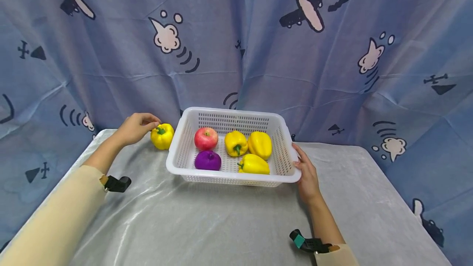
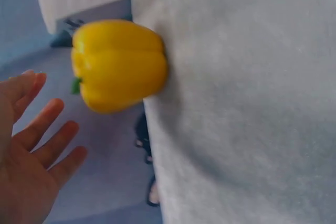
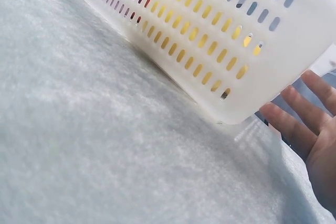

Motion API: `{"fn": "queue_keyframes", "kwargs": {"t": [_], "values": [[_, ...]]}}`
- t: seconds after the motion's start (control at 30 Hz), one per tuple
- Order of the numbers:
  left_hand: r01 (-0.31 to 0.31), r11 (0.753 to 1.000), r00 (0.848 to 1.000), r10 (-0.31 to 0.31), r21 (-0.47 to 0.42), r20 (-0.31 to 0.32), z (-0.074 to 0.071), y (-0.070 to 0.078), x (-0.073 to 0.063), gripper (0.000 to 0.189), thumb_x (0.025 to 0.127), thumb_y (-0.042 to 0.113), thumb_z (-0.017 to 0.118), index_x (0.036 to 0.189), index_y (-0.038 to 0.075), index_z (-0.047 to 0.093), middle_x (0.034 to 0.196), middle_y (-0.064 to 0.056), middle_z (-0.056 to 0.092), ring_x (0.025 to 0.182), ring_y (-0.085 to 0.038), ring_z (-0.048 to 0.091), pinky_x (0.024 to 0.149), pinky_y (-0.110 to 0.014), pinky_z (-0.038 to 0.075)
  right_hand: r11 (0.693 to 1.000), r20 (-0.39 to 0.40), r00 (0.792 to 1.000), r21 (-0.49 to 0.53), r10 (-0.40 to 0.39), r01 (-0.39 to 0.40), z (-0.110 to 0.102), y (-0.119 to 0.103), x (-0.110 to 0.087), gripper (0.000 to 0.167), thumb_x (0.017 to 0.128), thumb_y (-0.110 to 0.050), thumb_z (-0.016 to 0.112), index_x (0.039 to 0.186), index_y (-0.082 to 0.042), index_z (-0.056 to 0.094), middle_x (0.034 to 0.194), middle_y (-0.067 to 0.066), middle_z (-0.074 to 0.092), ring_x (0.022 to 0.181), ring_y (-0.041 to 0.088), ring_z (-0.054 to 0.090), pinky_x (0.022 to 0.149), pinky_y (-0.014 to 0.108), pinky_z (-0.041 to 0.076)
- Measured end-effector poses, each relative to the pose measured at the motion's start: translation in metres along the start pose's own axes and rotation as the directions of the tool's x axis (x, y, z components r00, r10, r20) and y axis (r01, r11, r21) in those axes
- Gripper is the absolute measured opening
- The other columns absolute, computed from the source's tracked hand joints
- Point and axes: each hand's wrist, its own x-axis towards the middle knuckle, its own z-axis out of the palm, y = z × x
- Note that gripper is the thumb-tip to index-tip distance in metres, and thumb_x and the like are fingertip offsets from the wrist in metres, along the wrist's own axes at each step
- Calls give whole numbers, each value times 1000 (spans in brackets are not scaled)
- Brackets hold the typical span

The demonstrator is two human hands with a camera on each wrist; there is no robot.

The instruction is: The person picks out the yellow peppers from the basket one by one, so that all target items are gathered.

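Note:
A yellow bell pepper (image 1: 162, 136) with a green stem sits on the table left of the white plastic basket (image 1: 230, 180). My left hand (image 1: 137, 128) is at the pepper's stem side, fingers loosely bent; in the left wrist view a gap shows between the fingers and the pepper (image 2: 119, 65). At the basket's right end, my right hand (image 1: 307, 175) touches the rim and outer wall. The right wrist view shows its fingers (image 3: 289, 124) extended along the basket corner. Inside the basket lie a red apple (image 1: 205, 138), a round purple vegetable (image 1: 207, 161) and three yellow bell peppers (image 1: 260, 145).
A grey-white cloth covers the table (image 1: 207, 225). Behind it hangs a blue curtain (image 1: 221, 32) printed with airplanes and clouds. Black straps with small devices (image 1: 117, 184) sit on both wrists.

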Motion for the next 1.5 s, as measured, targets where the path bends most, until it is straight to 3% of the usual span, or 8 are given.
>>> {"fn": "queue_keyframes", "kwargs": {"t": [0.23, 0.53, 1.0, 1.4, 1.5], "values": [[-52, 999, 998, 51, -15, -23, -11, 31, -5, 35, 106, 30, 53, 126, 5, 66, 128, -22, 68, 115, -36, 65, 91, -48, 56, 1000, -8, 1000, 10, 0, 0, 1, -2, 1, 59, 101, -9, 28, 160, -13, 28, 163, 22, 31, 115, 0, 60, 85, 16, 57], [-113, 993, 993, 113, -28, -16, -8, 71, -5, 28, 104, 23, 57, 121, 6, 69, 126, -18, 69, 119, -37, 63, 106, -55, 51, 1000, -12, 1000, -8, 16, -16, 2, -1, 0, 59, 101, -10, 28, 160, -15, 29, 164, 21, 30, 114, -1, 61, 85, 16, 57], [-240, 968, 971, 240, -80, -5, 23, 115, -6, 21, 97, 17, 66, 116, 9, 73, 122, -11, 73, 119, -30, 66, 103, -50, 54, 1000, -7, 1000, 17, -4, 4, 3, -3, -1, 58, 102, -11, 29, 160, -12, 28, 161, 22, 33, 111, 2, 63, 83, 18, 59], [-274, 946, 955, 290, -171, 71, 64, 134, 3, 19, 96, 16, 67, 112, 8, 74, 117, -11, 73, 112, -27, 68, 102, -45, 55, 1000, -16, 1000, 6, 10, -10, 1, 0, 0, 59, 101, -9, 28, 160, -15, 29, 162, 20, 33, 110, 0, 63, 83, 17, 59], [-253, 948, 957, 274, -191, 92, 74, 136, 5, 19, 97, 17, 66, 112, 8, 73, 119, -11, 73, 112, -28, 68, 102, -45, 56, 1000, -15, 1000, 4, 14, -14, 2, 0, 0, 60, 101, -9, 29, 160, -15, 29, 162, 20, 33, 109, 0, 63, 83, 18, 59]]}}
